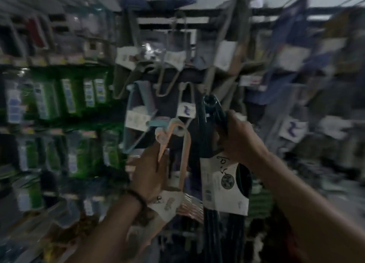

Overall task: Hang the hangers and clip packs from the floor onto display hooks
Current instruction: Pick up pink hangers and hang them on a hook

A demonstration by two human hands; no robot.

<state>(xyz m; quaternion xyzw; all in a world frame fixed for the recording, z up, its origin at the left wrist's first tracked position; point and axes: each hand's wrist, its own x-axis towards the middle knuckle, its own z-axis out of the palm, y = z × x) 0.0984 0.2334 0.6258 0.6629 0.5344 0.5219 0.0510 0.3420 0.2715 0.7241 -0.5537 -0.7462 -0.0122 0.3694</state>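
The view is blurred by motion. My right hand grips a bundle of dark green hangers near its top, with a white paper label wrapped round it. The bundle's top reaches up toward the display rack. My left hand holds a pack of pale pink hangers with a white label at its lower end. Both packs are raised in front of the display hooks, where other hanger packs hang.
A light blue hanger pack hangs just left of the pink one. Beige and blue hanger packs fill the rack above and to the right. Shelves with green packages stand on the left.
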